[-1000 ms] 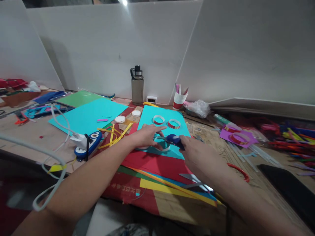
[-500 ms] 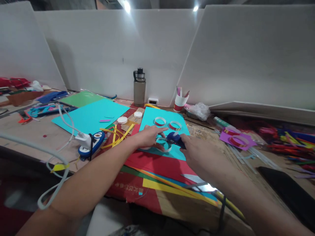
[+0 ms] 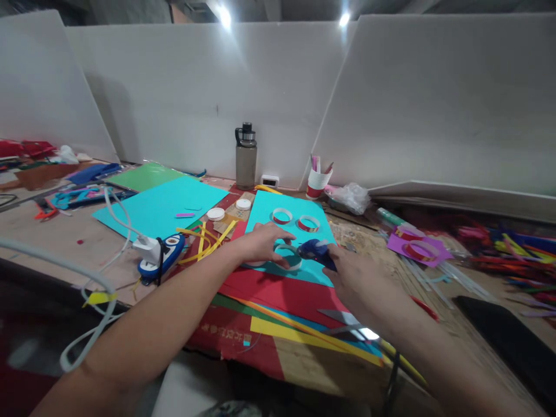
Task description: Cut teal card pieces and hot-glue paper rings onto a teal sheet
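Observation:
My left hand (image 3: 262,242) has its fingers curled over a paper ring (image 3: 293,266), thumb and fingertips on its near-left side. This ring stands on edge on a cyan sheet (image 3: 266,202). In my right hand (image 3: 351,269) is a blue glue gun (image 3: 318,251), its tip pointing left, close to the ring's right side. Whether the tip touches the ring I cannot tell. Two more rings, a left one (image 3: 282,216) and a right one (image 3: 308,223), stand farther back on the sheet. Another ring is partly hidden under my left wrist.
Left of the hands lie yellow strips (image 3: 208,246) and a blue-and-white power strip (image 3: 161,258) with a plugged-in white cable. A bottle (image 3: 246,159) and a paper cup (image 3: 318,180) stand behind. To the right are a purple sheet (image 3: 441,250) with rings and a black phone-like slab (image 3: 499,330).
The glue gun has shifted slightly right and down, away from my left fingers. My left index finger, stretched out before, now bends down toward the ring.

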`<state>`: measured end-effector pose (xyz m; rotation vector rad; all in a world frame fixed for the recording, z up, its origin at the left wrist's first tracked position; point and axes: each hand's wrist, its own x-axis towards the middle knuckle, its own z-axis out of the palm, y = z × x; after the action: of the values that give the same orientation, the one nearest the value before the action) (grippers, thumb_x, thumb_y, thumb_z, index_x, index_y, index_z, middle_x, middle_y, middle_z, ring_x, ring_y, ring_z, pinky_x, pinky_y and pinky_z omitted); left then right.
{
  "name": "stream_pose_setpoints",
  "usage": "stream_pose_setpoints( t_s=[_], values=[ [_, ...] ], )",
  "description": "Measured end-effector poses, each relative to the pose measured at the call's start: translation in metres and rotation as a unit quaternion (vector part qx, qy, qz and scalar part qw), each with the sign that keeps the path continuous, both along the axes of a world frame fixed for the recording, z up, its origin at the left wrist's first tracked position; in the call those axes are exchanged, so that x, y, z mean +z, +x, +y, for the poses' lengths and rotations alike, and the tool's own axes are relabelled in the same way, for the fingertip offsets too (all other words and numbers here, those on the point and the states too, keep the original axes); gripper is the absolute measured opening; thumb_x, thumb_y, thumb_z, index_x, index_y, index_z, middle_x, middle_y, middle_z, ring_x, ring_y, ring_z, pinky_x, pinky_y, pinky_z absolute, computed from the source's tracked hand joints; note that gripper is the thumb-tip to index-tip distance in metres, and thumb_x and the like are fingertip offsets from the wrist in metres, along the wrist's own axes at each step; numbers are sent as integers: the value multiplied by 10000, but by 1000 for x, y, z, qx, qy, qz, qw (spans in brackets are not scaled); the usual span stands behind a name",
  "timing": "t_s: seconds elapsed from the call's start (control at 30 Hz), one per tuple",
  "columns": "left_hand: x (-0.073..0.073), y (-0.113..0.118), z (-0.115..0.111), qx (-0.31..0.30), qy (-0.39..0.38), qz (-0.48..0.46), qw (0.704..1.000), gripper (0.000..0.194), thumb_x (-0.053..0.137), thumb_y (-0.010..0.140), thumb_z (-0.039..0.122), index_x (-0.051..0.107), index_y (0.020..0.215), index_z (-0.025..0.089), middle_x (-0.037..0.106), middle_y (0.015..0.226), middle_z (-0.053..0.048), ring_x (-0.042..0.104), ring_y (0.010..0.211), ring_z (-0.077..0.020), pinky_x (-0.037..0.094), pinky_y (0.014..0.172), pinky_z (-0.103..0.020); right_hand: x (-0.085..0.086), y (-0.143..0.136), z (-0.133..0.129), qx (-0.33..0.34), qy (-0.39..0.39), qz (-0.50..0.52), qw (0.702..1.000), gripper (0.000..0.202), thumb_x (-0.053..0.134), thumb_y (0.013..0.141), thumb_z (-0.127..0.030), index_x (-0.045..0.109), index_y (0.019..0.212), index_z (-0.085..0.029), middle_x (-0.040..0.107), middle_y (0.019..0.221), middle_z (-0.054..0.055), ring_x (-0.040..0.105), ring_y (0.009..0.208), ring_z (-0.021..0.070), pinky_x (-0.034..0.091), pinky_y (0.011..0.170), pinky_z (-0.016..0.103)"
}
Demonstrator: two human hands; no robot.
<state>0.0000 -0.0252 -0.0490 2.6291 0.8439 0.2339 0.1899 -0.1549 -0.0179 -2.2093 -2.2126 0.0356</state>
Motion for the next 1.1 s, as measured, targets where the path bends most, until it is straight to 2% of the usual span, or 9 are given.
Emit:
stream_pose_setpoints(
  t_s=[0.17,0.4,0.63,0.8,0.97,1.1],
  values=[
    [-2,0,0,3,5,-2,1000,659,703,728,530,570,1300,234,611,1283,-72,482,1208,-270,345,986,-380,-1,-6,4,4,1,-25,1000,151,429,909,-191,542,1009,-189,675,881,80,638,738,212,228,539,292],
    [-4,0,3,3,1,7,1000,685,719,712,528,557,1314,244,602,1288,-74,475,1212,-271,339,990,-384,-1,-8,1,13,8,-61,998,169,417,893,-175,533,1011,-208,674,864,68,637,730,225,184,533,293],
    [-7,-1,4,-16,10,17,1000,616,659,761,553,561,1307,284,573,1310,-64,437,1218,-295,311,983,-416,4,-11,3,-15,-19,-35,999,179,426,908,-194,537,1047,-212,676,884,64,631,740,210,204,534,285],
    [-4,-1,4,-41,9,31,999,533,626,794,539,584,1272,307,553,1312,-44,394,1229,-289,293,987,-407,4,-10,4,-22,-24,-13,999,151,439,910,-208,554,1007,-197,671,850,69,621,727,193,226,541,282],
    [-2,-2,3,-45,0,18,999,546,614,798,546,560,1291,319,532,1334,-37,334,1283,-290,273,1001,-414,1,-6,5,-22,-16,15,1000,150,440,905,-206,551,1006,-207,674,840,61,608,702,190,239,540,278],
    [-3,1,3,-42,-3,16,999,526,634,785,536,574,1263,324,547,1318,-27,350,1257,-288,290,960,-397,-2,-4,5,-9,2,15,1000,129,443,899,-196,546,977,-197,670,844,65,599,699,186,243,547,278]
  ],
)
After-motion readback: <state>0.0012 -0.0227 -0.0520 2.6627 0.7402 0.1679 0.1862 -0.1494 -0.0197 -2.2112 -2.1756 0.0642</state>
